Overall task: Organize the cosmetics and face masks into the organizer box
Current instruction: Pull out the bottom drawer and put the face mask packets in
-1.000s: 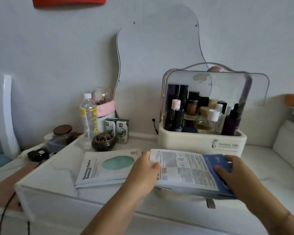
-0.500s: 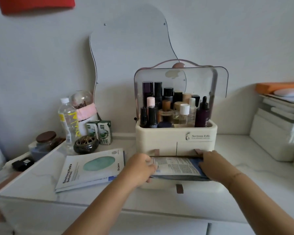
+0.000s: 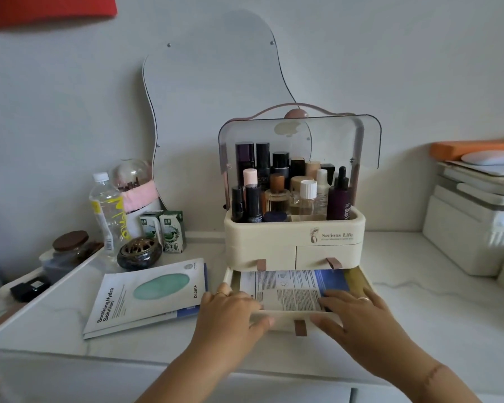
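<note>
The cream organizer box (image 3: 274, 242) stands at the back of the white tabletop, its clear lid raised and its top tray full of cosmetic bottles (image 3: 288, 187). Its bottom drawer (image 3: 361, 279) is pulled out. A stack of blue-and-white face mask packets (image 3: 294, 287) lies flat inside that drawer. My left hand (image 3: 233, 309) rests on the drawer's front left edge, fingers over the packets. My right hand (image 3: 358, 314) lies with straight fingers on the packets' front right part. A second stack of white face masks with a green oval (image 3: 149, 295) lies on the table to the left.
Left of the box stand a water bottle (image 3: 108, 210), two small milk cartons (image 3: 166, 232), a dark round burner (image 3: 138, 253) and a lidded jar (image 3: 70, 248). A wavy mirror (image 3: 213, 106) leans on the wall. White appliances (image 3: 474, 225) are stacked at the right.
The mask packets went from held above the table in both hands into the open bottom drawer. Both hands now rest on them and the drawer front.
</note>
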